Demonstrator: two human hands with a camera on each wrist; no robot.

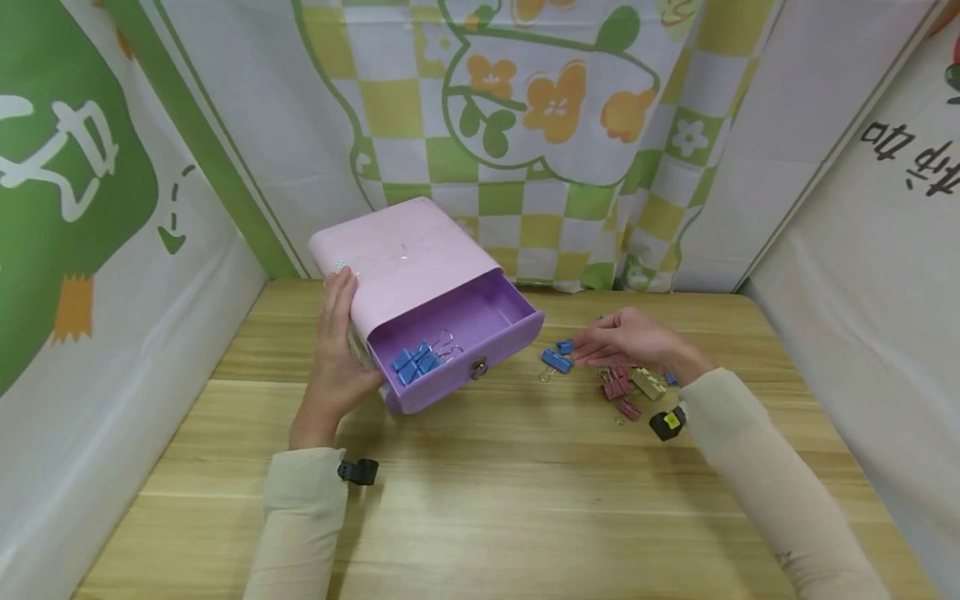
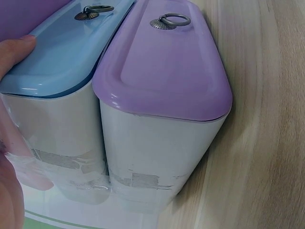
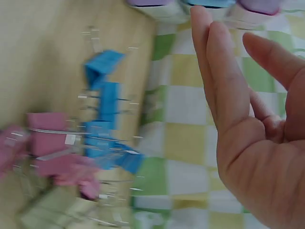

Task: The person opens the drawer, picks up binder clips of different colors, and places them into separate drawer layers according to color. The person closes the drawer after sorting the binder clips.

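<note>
My left hand grips the left side of a pink drawer box, fingers up along its upper edge. In the left wrist view the thumb rests on the front of a blue drawer. The purple top drawer is pulled out, with several blue binder clips inside at its left end. Over the table at the right, my right hand is held with extended fingers beside loose blue binder clips. Nothing shows between its fingers and thumb in the right wrist view.
Pink binder clips and a pale yellow clip lie under and near the right hand on the wooden table. A closed purple drawer is beside the blue one. A checked curtain hangs behind the table.
</note>
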